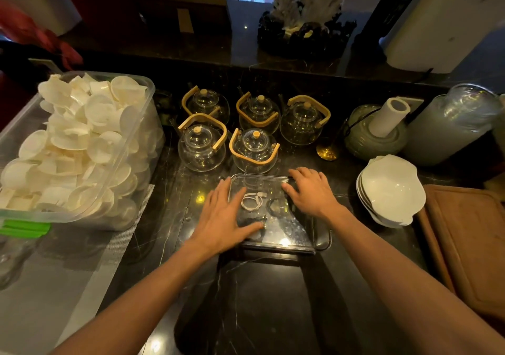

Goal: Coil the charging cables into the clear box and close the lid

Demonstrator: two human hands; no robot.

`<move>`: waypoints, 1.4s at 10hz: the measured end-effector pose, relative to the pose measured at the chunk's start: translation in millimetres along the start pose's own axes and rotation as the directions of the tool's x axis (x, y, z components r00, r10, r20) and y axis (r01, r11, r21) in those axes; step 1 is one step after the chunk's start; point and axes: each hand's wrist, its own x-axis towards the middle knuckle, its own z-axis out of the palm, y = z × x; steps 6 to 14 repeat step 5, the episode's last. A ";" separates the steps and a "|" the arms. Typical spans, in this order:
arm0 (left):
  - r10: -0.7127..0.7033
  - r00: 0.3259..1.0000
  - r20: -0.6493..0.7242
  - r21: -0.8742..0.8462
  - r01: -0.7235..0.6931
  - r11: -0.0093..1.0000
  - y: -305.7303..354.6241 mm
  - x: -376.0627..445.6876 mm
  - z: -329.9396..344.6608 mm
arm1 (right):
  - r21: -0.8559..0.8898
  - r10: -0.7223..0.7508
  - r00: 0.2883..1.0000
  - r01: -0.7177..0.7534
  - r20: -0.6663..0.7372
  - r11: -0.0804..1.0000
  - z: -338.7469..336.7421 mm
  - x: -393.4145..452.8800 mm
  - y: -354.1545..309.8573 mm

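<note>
Both hands lay flat, fingers spread, on the clear lid (276,218) of the clear box (321,234). Left hand (224,215) pressed its left edge, thumb across the lid; right hand (311,190) covered the far right corner. Nothing was gripped.

Box sat on a dark marble counter (259,300). Left of the box: big plastic tub (131,163) of white shell discs. Behind the box: five glass teapots (254,149) with bamboo handles. Right of the box: stacked white bowls (390,190), wooden board (470,245), paper towel roll (390,116).

Inside the box, through the lid: coiled white cable (252,200), coiled black cable (276,205) beside it. No readable writing.
</note>
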 end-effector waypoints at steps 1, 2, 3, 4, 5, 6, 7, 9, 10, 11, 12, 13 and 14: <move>0.071 0.998 0.001 0.057 -0.071 0.996 0.3 13.6 -4.2 | -0.033 -0.008 1.000 0.007 -0.017 0.999 -2.1 -7.5 -4.5; 0.132 0.989 0.059 0.127 -0.139 0.982 6.9 32.0 -1.9 | -0.056 -0.006 0.999 0.004 -0.032 0.998 -2.7 -27.3 -11.6; 0.156 0.984 0.083 0.158 -0.168 0.973 14.1 37.1 3.9 | -0.053 -0.012 0.999 0.009 -0.051 0.999 2.1 -43.8 -10.8; 0.129 0.985 0.112 0.139 -0.144 0.980 21.5 34.8 16.3 | -0.045 -0.029 0.997 0.026 -0.074 0.999 13.2 -62.2 -7.8; 0.120 0.985 0.123 0.157 -0.139 0.978 23.2 35.5 18.8 | -0.045 -0.023 0.999 0.020 -0.049 0.999 15.9 -63.7 -8.4; 0.120 0.985 0.123 0.157 -0.139 0.978 23.2 35.5 18.8 | -0.045 -0.023 0.999 0.020 -0.049 0.999 15.9 -63.7 -8.4; 0.120 0.985 0.123 0.157 -0.139 0.978 23.2 35.5 18.8 | -0.045 -0.023 0.999 0.020 -0.049 0.999 15.9 -63.7 -8.4; 0.120 0.985 0.123 0.157 -0.139 0.978 23.2 35.5 18.8 | -0.045 -0.023 0.999 0.020 -0.049 0.999 15.9 -63.7 -8.4; 0.120 0.985 0.123 0.157 -0.139 0.978 23.2 35.5 18.8 | -0.045 -0.023 0.999 0.020 -0.049 0.999 15.9 -63.7 -8.4; 0.120 0.985 0.123 0.157 -0.139 0.978 23.2 35.5 18.8 | -0.045 -0.023 0.999 0.020 -0.049 0.999 15.9 -63.7 -8.4; 0.120 0.985 0.123 0.157 -0.139 0.978 23.2 35.5 18.8 | -0.045 -0.023 0.999 0.020 -0.049 0.999 15.9 -63.7 -8.4; 0.120 0.985 0.123 0.157 -0.139 0.978 23.2 35.5 18.8 | -0.045 -0.023 0.999 0.020 -0.049 0.999 15.9 -63.7 -8.4; 0.120 0.985 0.123 0.157 -0.139 0.978 23.2 35.5 18.8 | -0.045 -0.023 0.999 0.020 -0.049 0.999 15.9 -63.7 -8.4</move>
